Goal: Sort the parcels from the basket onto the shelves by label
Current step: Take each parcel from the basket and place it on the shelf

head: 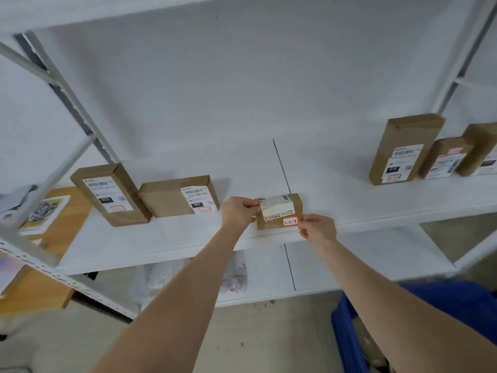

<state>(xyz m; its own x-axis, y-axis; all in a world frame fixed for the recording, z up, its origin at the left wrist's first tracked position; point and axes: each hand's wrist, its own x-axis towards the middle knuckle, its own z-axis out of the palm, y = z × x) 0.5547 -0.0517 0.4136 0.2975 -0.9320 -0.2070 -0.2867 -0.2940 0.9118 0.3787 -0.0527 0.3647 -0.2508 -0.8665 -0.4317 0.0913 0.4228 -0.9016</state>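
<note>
A small brown cardboard parcel (279,211) stands on edge near the front of the white shelf (349,200). It bears a white shipping label and a red-bordered tag reading 3-3-Y. My left hand (239,211) pinches its upper left corner. My right hand (317,228) pinches its lower right corner by the tag. To the left of a thin black line on the shelf stand two more brown parcels (110,195) (178,196). The blue basket (419,327) shows at the lower right, partly behind my right arm.
Three brown parcels (406,149) (443,157) (481,149) stand at the shelf's right end. A lower shelf (349,265) holds white plastic bags (234,273). Grey uprights (67,103) frame the left side. A wooden table (53,224) with papers is beyond.
</note>
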